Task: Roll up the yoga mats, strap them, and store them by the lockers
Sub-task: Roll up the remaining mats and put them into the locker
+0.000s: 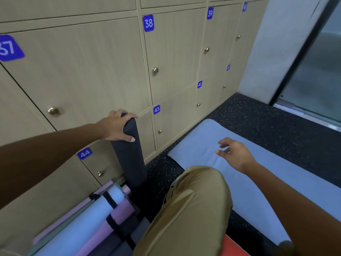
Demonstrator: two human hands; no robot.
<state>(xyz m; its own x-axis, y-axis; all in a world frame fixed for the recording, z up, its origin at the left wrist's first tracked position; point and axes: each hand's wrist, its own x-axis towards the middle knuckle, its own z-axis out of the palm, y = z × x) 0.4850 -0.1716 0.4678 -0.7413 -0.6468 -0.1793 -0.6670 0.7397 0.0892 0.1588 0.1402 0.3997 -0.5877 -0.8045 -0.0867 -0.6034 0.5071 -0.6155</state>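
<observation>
Our left hand [118, 126] grasps the top of the dark rolled mat [130, 156], standing upright against the lockers [92, 71]; our right hand [234, 154] hangs relaxed above the unrolled blue mat [203, 141]. If we release too early, the roll may tip over.

Bare forearms, khaki trousers [188, 209]

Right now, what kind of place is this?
Probably a gym or yoga studio locker area: numbered wooden lockers with brass knobs, speckled rubber flooring, a blue mat laid flat, and rolled, strapped mats piled against the lockers.
</observation>
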